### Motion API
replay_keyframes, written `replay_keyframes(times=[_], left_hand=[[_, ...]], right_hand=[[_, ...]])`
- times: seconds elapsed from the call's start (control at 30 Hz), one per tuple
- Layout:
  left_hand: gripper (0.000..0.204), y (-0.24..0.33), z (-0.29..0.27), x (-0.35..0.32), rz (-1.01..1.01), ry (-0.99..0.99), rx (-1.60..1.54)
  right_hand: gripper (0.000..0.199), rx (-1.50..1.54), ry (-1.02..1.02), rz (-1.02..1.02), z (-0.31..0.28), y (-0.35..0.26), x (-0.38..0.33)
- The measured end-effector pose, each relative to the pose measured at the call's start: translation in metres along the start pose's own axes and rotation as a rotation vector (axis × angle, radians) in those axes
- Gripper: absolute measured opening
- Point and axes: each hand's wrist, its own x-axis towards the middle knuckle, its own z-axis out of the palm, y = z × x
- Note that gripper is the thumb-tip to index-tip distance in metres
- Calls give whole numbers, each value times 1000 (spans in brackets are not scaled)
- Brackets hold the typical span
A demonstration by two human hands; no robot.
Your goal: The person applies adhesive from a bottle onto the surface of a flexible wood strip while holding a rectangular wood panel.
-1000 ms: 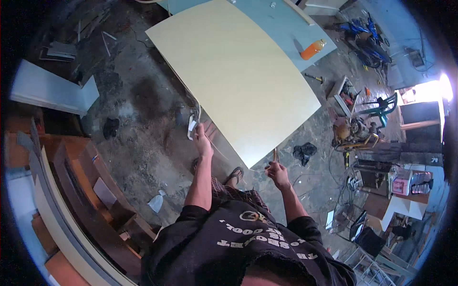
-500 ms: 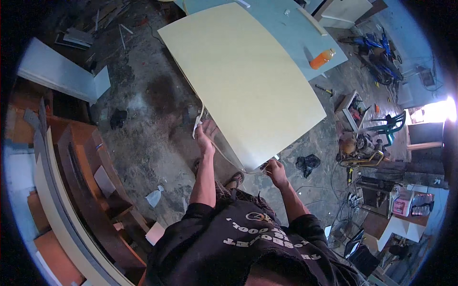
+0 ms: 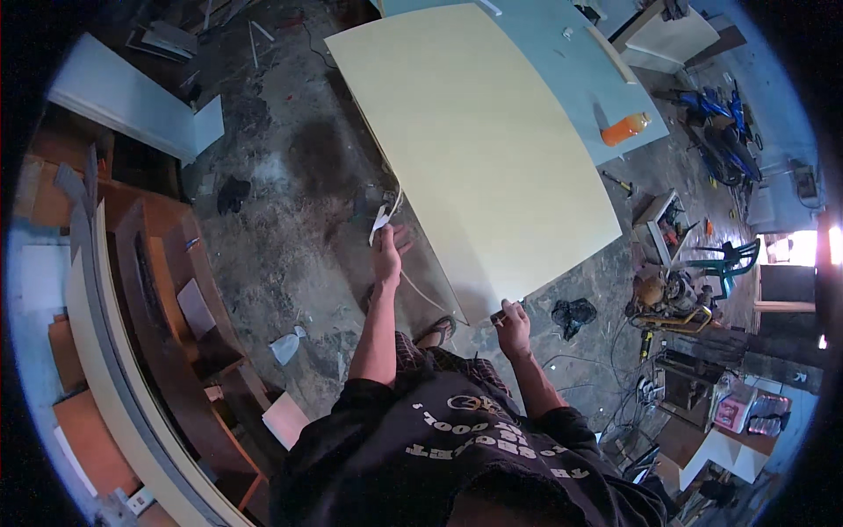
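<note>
A large pale yellow board lies flat in front of me. My left hand is at its left edge, gripping a thin pale strip that curls off the board's edge and trails down toward the near corner. My right hand is at the board's near corner, closed on a small dark tool held against the corner. My sandalled foot shows below the board on the dirt floor.
A light blue panel with an orange bottle lies beyond the board. Wooden furniture parts stack up on the left. A white panel lies far left. Tools, cables and a plastic chair crowd the right.
The view has shifted, so the board sits higher and larger. My left hand has moved slightly along the board's left edge with the strip; my right hand stays at the near corner.
</note>
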Motion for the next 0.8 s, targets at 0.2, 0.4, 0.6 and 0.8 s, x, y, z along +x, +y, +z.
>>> replay_keyframes(times=[0.2,0.4,0.6,0.8], left_hand=[[48,12,-5,-14,15,75,216],[48,-1,-11,-22,35,134,184],[48,0,-4,-18,19,88,273],[48,-31,-13,-26,8,41,269]], right_hand=[[9,114,23,-16,13,-4,1],[10,92,121,-53,30,-20,-5],[13,122,187,-54,15,-13,-1],[12,125,150,-46,10,-20,3]])
